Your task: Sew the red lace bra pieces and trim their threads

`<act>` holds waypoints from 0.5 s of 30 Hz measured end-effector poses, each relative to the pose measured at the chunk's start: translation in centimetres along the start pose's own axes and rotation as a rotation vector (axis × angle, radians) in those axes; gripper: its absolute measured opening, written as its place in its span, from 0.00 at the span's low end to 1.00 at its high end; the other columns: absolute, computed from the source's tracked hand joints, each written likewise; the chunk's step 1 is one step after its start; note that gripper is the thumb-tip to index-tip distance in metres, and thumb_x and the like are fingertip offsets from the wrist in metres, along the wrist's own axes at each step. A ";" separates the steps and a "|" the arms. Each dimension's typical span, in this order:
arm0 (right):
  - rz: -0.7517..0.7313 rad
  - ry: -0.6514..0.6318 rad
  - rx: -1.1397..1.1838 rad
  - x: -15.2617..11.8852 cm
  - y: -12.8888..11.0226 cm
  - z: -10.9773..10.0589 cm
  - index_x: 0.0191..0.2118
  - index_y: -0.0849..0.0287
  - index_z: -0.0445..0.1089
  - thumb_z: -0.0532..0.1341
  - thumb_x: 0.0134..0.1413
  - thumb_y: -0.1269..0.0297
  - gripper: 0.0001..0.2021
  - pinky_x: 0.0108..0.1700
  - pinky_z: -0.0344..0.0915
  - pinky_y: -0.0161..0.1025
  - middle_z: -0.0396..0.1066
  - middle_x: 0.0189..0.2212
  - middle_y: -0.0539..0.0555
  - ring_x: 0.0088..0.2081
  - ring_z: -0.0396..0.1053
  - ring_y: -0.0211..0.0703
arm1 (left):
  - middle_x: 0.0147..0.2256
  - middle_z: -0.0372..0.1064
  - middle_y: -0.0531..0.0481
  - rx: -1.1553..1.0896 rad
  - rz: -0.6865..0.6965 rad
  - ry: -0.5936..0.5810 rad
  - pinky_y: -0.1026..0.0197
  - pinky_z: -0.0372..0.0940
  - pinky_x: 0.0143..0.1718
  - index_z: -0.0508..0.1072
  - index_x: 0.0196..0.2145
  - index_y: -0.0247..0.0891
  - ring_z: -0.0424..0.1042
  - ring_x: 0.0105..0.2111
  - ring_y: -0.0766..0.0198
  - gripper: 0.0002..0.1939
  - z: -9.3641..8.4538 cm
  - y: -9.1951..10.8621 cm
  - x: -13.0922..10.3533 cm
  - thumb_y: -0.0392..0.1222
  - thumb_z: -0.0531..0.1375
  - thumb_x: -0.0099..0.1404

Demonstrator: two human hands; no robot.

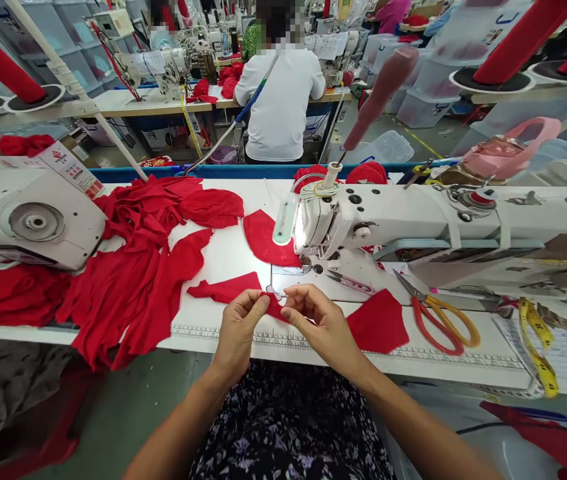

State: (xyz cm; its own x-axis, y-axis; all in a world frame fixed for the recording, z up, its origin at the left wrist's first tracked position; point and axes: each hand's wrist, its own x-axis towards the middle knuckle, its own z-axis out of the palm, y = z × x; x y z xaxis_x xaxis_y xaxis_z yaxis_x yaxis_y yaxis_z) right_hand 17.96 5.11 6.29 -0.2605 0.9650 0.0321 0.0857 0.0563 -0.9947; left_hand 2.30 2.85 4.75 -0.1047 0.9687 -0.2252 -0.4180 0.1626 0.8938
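Note:
A strip of red fabric (pixel 233 288) stretches between my two hands at the front of the sewing table (pixel 258 333). My left hand (pixel 242 327) pinches it between thumb and fingers. On its other end my right hand (pixel 316 320) has thumb and forefinger closed, the other fingers curled. Just behind my hands stands the sewing machine (pixel 373 217), its needle area lit. A curved red fabric piece (pixel 269 240) lies left of its presser foot. Another red piece (pixel 380 323) rests flat to the right of my right hand.
Orange-handled scissors (pixel 438 317) and thread snips (pixel 353 281) lie right of my hands. A yellow tape measure (pixel 538 347) hangs over the table's front edge. Heaped red fabric (pixel 148 267) spreads to the left, beside a second machine (pixel 33 217). A person (pixel 283 100) sits ahead, facing away.

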 end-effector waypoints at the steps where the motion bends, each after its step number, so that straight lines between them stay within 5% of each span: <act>1: 0.002 -0.012 -0.015 -0.1 0.0 0.0 0.45 0.54 0.69 0.64 0.57 0.55 0.13 0.36 0.67 0.37 0.69 0.32 0.50 0.33 0.67 0.38 | 0.32 0.70 0.54 -0.001 0.008 0.010 0.67 0.61 0.41 0.75 0.34 0.37 0.65 0.34 0.69 0.10 0.0 -0.1 0.0 0.46 0.68 0.61; 15: -0.022 -0.048 -0.012 0.6 -0.3 0.1 0.40 0.55 0.73 0.64 0.57 0.55 0.11 0.38 0.67 0.39 0.70 0.33 0.51 0.35 0.67 0.40 | 0.31 0.70 0.53 0.220 0.170 0.006 0.63 0.64 0.41 0.74 0.32 0.37 0.68 0.35 0.65 0.09 0.6 -0.6 -0.3 0.45 0.66 0.62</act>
State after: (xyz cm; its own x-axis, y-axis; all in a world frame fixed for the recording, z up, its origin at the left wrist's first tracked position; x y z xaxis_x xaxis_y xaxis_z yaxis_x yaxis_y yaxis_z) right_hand 17.68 5.68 6.58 -0.3078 0.9502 0.0492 0.0913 0.0810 -0.9925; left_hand 3.10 2.56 4.48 -0.1622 0.9845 -0.0667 -0.1884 0.0354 0.9815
